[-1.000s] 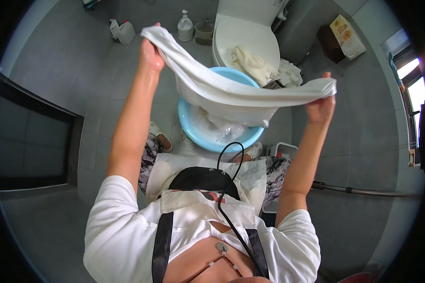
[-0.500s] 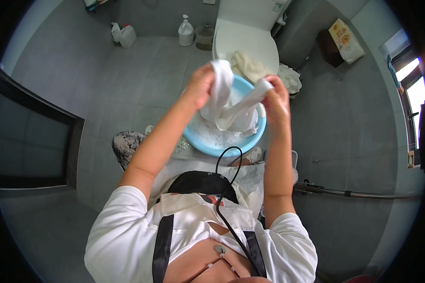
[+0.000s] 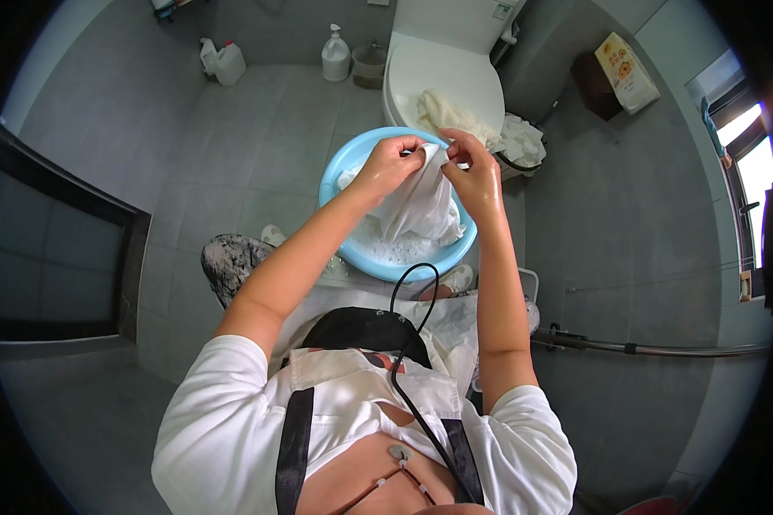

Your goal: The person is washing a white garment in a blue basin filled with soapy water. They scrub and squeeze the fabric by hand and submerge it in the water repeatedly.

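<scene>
A wet white cloth (image 3: 418, 203) hangs bunched over a light blue basin (image 3: 345, 177) of soapy water on the grey tiled floor. My left hand (image 3: 388, 165) grips the cloth's top edge on the left side. My right hand (image 3: 474, 174) pinches the same edge just to the right, the two hands nearly touching above the basin. The cloth's lower part drapes down into the foam.
A white toilet (image 3: 451, 64) with its lid shut stands beyond the basin, with pale towels (image 3: 451, 116) piled on the lid. A pump bottle (image 3: 335, 57) and a white jug (image 3: 224, 62) stand at the back wall. A brown stool with a yellow packet (image 3: 624, 60) is at right.
The cloth was stretched wide between my raised hands; I have brought both hands together and lowered the cloth, now gathered, over the basin.
</scene>
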`<state>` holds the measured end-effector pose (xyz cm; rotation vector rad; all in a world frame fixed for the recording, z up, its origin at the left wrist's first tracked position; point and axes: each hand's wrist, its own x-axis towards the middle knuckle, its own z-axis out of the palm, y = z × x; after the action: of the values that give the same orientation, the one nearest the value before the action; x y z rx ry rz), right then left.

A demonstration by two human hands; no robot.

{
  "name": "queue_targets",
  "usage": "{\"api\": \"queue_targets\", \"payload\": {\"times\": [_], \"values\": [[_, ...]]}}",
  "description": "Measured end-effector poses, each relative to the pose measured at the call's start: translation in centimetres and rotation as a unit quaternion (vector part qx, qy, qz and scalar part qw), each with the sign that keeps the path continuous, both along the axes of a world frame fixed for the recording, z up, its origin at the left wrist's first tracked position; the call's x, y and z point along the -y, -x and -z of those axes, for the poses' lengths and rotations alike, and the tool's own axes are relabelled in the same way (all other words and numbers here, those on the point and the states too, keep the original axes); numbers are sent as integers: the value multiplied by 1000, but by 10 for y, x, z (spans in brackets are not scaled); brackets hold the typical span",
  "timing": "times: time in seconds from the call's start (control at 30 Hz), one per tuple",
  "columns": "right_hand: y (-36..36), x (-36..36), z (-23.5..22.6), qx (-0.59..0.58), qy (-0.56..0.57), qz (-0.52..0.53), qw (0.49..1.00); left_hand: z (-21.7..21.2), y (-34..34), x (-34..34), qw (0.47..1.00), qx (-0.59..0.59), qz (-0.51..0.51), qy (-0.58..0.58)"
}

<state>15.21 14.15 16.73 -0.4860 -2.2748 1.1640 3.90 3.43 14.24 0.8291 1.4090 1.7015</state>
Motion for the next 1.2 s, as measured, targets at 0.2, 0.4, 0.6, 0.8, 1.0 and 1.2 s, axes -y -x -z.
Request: {"api": "queue_targets", "payload": {"times": [0.2,0.4,0.6,0.8,1.0,1.2], "values": [[6,-7,9,3,5,-7,1000,-2,4,-8,997,-28,-66,-22],[11,-9,17,49,-12,22,999,-1,8,-2,990,-110,-67,-48],[16,6,3,-31,-15,98,995,41,-24,11,922,-356,-151,-31],[22,-9,-42,-261,-54,153,952,91,-15,15,908,-367,-191,68],[14,-31,-82,-334,-63,175,924,63,36,12,989,-86,-118,32],[-5,-62,-66,-388,137,126,903,-14,67,20,994,57,-85,-39]]}}
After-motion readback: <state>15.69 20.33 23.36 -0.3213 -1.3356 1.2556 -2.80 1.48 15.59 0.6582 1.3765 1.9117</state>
